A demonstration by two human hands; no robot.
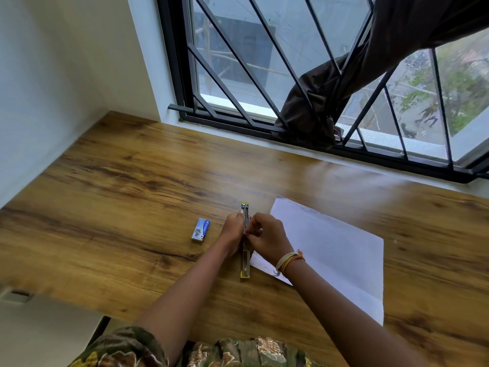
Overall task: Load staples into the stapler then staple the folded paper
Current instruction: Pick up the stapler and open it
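Observation:
A slim metal stapler [245, 263] with yellow ends lies swung fully open in a straight line on the wooden table [132, 186]. My left hand [233, 229] grips its far half from the left side. My right hand [267, 235] pinches something small at the stapler's middle; what it pinches is too small to make out. A small blue and white staple box [201, 229] lies just left of my left hand. The white paper [330, 250] lies flat to the right, its near-left corner under my right wrist.
A barred window [291, 88] runs along the table's far edge, with a dark curtain [330, 96] bunched through the bars. A white wall stands on the left. The table's near-left edge drops off to the floor.

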